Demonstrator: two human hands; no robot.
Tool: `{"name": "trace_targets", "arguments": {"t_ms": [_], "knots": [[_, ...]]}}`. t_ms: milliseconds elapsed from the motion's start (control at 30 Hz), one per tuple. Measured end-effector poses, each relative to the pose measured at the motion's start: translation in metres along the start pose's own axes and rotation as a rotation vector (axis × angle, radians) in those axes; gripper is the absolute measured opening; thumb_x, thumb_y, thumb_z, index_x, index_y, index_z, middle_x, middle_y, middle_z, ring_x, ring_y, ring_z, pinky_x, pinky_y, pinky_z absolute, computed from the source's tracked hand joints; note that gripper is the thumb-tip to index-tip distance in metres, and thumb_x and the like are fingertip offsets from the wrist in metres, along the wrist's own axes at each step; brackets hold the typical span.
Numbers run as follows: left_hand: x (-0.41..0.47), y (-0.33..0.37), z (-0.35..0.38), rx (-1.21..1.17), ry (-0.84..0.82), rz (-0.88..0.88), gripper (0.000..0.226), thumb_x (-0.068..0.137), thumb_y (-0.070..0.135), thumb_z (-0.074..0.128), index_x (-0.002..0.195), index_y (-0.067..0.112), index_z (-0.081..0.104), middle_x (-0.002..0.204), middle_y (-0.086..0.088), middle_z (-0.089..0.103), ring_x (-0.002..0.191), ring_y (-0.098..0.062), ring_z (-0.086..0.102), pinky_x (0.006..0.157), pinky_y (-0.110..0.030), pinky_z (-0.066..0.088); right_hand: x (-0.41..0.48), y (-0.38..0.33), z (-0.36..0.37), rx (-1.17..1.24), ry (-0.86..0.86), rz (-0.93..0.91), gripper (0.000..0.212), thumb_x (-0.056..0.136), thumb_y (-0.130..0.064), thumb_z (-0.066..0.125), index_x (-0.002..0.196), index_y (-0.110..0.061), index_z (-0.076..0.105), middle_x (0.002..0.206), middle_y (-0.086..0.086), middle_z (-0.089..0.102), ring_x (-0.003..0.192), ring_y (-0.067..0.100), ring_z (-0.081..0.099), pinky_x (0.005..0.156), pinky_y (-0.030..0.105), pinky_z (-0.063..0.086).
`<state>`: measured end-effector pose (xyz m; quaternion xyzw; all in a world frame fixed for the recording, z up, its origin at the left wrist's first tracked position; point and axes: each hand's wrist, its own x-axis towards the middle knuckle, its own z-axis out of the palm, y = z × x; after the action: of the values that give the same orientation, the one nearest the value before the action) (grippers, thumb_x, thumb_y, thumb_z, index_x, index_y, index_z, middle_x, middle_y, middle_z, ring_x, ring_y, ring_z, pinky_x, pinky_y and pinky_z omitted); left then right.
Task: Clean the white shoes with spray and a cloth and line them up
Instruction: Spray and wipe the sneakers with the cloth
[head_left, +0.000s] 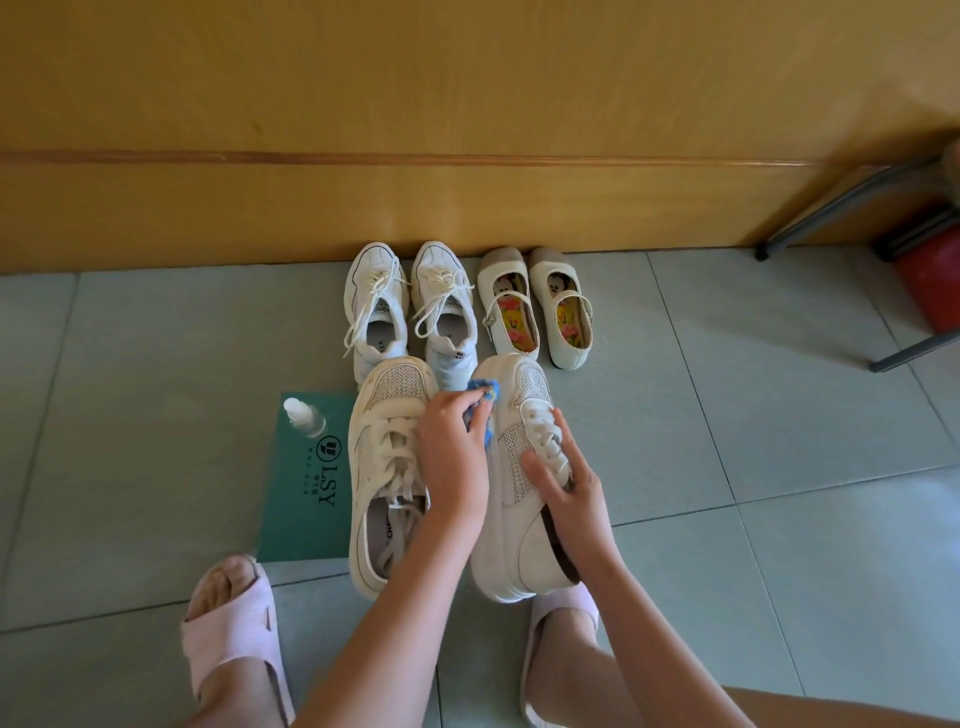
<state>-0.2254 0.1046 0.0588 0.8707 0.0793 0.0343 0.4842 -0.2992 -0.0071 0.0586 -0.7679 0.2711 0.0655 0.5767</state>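
Note:
A white mesh sneaker (511, 551) is tipped on its side in front of me, its sole turned to the left. My right hand (569, 493) grips it over the laces and tongue. My left hand (452, 457) is closed on a blue cloth (485, 397), which presses against the sneaker's toe edge. Its matching sneaker (387, 467) stands upright just to the left. A small clear spray bottle (304, 415) lies on a teal card (301, 504) further left. Against the wall, a pair of white lace-up sneakers (376, 306) and a pair of cream strap shoes (566, 317) stand side by side.
A wooden wall panel (467, 208) closes off the far side of the grey tiled floor (727, 415). Metal stool legs (831, 208) and a red object (930, 280) stand at the right. My feet in pink slippers (234, 623) rest near the bottom.

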Motion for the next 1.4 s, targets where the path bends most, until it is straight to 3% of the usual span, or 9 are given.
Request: {"name": "trace_targets", "arguments": {"t_ms": [267,400,500,667,767,833,1000,1133,1400], "knots": [[-0.028,-0.002,-0.009,-0.066,-0.04,-0.073,0.018,0.09,0.018,0.062,0.103,0.008,0.07,0.085,0.003,0.061,0.069,0.003,0.051,0.062,-0.005,0.04,-0.001,0.001,0.0,0.006,-0.007,-0.001,0.058,0.089,-0.036,0.061,0.138,-0.05,0.035,0.126,-0.02,0.059,0.115,0.001,0.055,0.095,0.03,0.047],[0.002,0.004,-0.014,-0.108,-0.021,-0.034,0.018,0.092,0.022,0.06,0.098,0.01,0.071,0.082,0.0,0.065,0.067,-0.003,0.051,0.059,-0.012,0.037,-0.003,-0.002,0.002,-0.008,-0.016,-0.009,0.058,0.089,-0.038,0.06,0.14,-0.049,0.033,0.129,-0.019,0.057,0.114,-0.002,0.055,0.085,0.019,0.046],[0.046,0.017,-0.009,-0.155,-0.033,0.032,0.019,0.091,0.019,0.06,0.099,0.005,0.071,0.085,-0.003,0.068,0.067,-0.004,0.052,0.059,-0.009,0.037,-0.003,-0.003,0.004,-0.031,-0.016,-0.007,0.058,0.09,-0.042,0.058,0.14,-0.053,0.029,0.133,-0.018,0.054,0.115,0.003,0.054,0.086,0.024,0.049],[0.102,0.027,0.015,-0.078,-0.358,0.066,0.027,0.089,0.019,0.061,0.112,0.006,0.068,0.11,-0.008,0.068,0.099,-0.015,0.062,0.078,-0.017,0.045,-0.004,-0.003,0.005,-0.032,-0.008,0.01,0.056,0.09,-0.044,0.057,0.137,-0.058,0.029,0.133,-0.02,0.054,0.116,0.004,0.054,0.088,0.028,0.05],[0.112,0.023,0.024,0.059,-0.592,0.023,0.031,0.09,0.026,0.062,0.116,0.01,0.066,0.118,-0.011,0.064,0.102,-0.017,0.058,0.064,-0.013,0.041,-0.003,-0.003,0.004,-0.033,-0.015,0.018,0.056,0.09,-0.044,0.056,0.137,-0.058,0.029,0.132,-0.02,0.054,0.115,0.002,0.054,0.088,0.029,0.05],[0.114,0.024,0.025,0.063,-0.629,0.016,0.032,0.088,0.027,0.064,0.114,0.009,0.067,0.116,-0.012,0.063,0.1,-0.017,0.057,0.054,-0.007,0.039,-0.002,-0.002,0.004,-0.024,-0.015,0.02,0.056,0.09,-0.044,0.056,0.137,-0.058,0.029,0.133,-0.02,0.054,0.115,0.002,0.054,0.089,0.03,0.051],[0.099,0.026,0.019,0.044,-0.552,0.114,0.027,0.089,0.025,0.062,0.11,0.01,0.07,0.109,-0.008,0.069,0.091,-0.008,0.057,0.068,-0.013,0.04,-0.002,-0.002,0.005,-0.04,-0.018,0.018,0.062,0.078,-0.063,0.053,0.134,-0.063,0.027,0.135,-0.021,0.051,0.12,0.005,0.052,0.094,0.038,0.05],[0.081,0.023,0.013,-0.036,-0.425,0.119,0.023,0.089,0.019,0.063,0.106,0.006,0.071,0.103,-0.009,0.071,0.085,-0.007,0.058,0.064,-0.004,0.039,-0.001,-0.002,0.008,-0.074,-0.01,0.018,0.064,0.072,-0.069,0.049,0.132,-0.067,0.025,0.136,-0.022,0.05,0.122,0.006,0.051,0.096,0.041,0.048],[0.042,0.017,0.012,-0.07,-0.099,0.092,0.019,0.088,0.018,0.064,0.097,0.003,0.072,0.085,-0.011,0.067,0.076,-0.021,0.059,0.068,-0.035,0.049,-0.001,-0.003,0.004,-0.048,-0.017,0.02,0.061,0.078,-0.057,0.056,0.134,-0.06,0.031,0.132,-0.023,0.053,0.12,0.0,0.051,0.098,0.033,0.046]]}}
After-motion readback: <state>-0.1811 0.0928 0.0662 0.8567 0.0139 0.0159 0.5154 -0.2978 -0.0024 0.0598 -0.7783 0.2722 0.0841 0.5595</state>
